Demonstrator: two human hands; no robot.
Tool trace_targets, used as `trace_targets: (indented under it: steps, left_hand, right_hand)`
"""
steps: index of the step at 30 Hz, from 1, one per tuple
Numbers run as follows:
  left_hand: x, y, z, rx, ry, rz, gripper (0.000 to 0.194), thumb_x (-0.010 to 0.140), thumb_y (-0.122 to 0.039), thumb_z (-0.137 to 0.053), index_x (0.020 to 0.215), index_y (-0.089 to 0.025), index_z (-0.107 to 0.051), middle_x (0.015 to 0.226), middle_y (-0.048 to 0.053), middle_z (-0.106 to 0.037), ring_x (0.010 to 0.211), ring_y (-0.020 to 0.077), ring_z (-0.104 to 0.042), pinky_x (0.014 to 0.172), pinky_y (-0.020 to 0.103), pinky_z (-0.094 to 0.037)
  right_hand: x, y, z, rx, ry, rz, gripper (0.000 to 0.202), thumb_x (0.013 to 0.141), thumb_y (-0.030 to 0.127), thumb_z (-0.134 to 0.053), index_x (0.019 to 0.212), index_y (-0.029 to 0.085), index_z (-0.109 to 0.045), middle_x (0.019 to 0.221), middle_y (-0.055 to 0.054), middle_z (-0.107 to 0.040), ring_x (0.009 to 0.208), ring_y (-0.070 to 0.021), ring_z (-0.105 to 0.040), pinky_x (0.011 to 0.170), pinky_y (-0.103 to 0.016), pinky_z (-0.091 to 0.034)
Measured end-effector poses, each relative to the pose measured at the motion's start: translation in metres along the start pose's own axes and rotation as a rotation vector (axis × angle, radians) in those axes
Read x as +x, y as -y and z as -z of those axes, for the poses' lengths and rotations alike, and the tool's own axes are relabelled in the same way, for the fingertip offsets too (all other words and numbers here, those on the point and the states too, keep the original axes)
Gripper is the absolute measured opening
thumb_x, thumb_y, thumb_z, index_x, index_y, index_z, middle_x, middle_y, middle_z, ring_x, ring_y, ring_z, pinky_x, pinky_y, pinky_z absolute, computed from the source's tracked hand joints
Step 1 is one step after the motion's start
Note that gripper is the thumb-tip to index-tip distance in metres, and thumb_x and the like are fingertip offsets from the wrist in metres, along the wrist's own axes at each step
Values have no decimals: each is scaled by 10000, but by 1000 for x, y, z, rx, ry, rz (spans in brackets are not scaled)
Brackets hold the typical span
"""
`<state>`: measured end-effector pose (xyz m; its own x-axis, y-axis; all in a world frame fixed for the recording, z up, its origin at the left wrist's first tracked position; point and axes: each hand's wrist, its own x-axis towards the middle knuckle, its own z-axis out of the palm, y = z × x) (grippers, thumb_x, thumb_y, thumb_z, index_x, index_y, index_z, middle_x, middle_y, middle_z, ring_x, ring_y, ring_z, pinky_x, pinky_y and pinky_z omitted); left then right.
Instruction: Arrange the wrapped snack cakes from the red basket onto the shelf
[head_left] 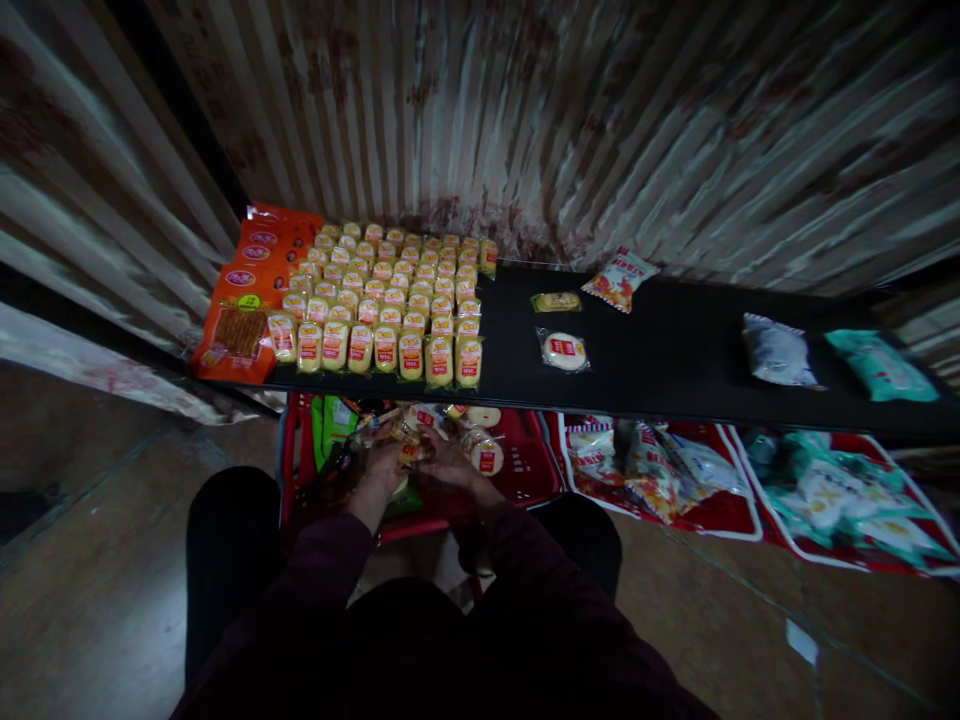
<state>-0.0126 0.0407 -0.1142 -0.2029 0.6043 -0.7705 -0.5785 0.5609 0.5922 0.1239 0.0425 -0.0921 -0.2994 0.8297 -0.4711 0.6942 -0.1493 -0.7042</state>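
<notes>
Both hands are down inside a red basket (517,495) in front of me, among loose packaged snacks. My left hand (384,464) and my right hand (445,461) come together with fingers curled around small clear-wrapped snack cakes (411,453). In the dim light I cannot make out how many they hold. Round wrapped crackers (487,457) lie just right of my right hand, and a green packet (330,428) stands left of my left hand. Above the basket, rows of upright wrapped snack cakes (386,347) fill the left part of the black shelf (660,350).
Orange snack packets (241,300) overlap at the shelf's left end. A flat wrapped cake (556,301), a round cracker pack (564,350), a red-and-white bag (619,279), a white bag (780,350) and a teal bag (879,366) lie further right. Below are more baskets (757,520) of bags.
</notes>
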Motion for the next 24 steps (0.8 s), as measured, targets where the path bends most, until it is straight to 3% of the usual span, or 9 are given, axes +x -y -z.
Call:
trace_targets:
  steps: [4,9,13,17,24]
  left_hand:
    - [-23,-7,13,9,17,-98,697,613,47,-592,1251,-229,-533,723,-7,-670,570,121,-613,560,232,-478]
    - [-40,-14,23,70,104,-153,694,616,-27,-659,1268,-210,-510,709,-1,-669,531,116,-598,515,224,-456]
    - [-40,-16,33,39,49,-101,660,639,-35,-648,1261,-193,-496,716,8,-667,553,125,-608,519,227,-464]
    - [-35,-10,44,60,36,-113,574,658,-72,-669,1201,-189,-526,706,6,-652,554,123,-600,532,232,-467]
    - [-30,-4,52,13,-64,-49,488,667,-133,-696,1121,-208,-532,712,-12,-622,536,109,-581,528,227,-446]
  right_hand:
    - [-15,18,-13,66,10,5,803,658,215,-700,1396,245,-385,1251,-68,-604,1093,-253,-589,931,-354,-446]
    - [-22,23,-39,118,-119,9,698,684,134,-645,1351,211,-456,1254,-83,-600,1129,-237,-570,978,-358,-434]
    - [-25,23,-48,110,-121,62,602,717,166,-640,1304,200,-510,1292,-77,-577,1196,-231,-529,1038,-364,-395]
    - [-29,22,-46,99,-127,40,411,821,262,-562,1228,212,-581,1223,-65,-627,1130,-214,-580,1014,-363,-422]
    - [-29,19,-47,91,-155,93,381,846,176,-469,1196,234,-606,1125,-34,-676,993,-179,-638,951,-336,-471]
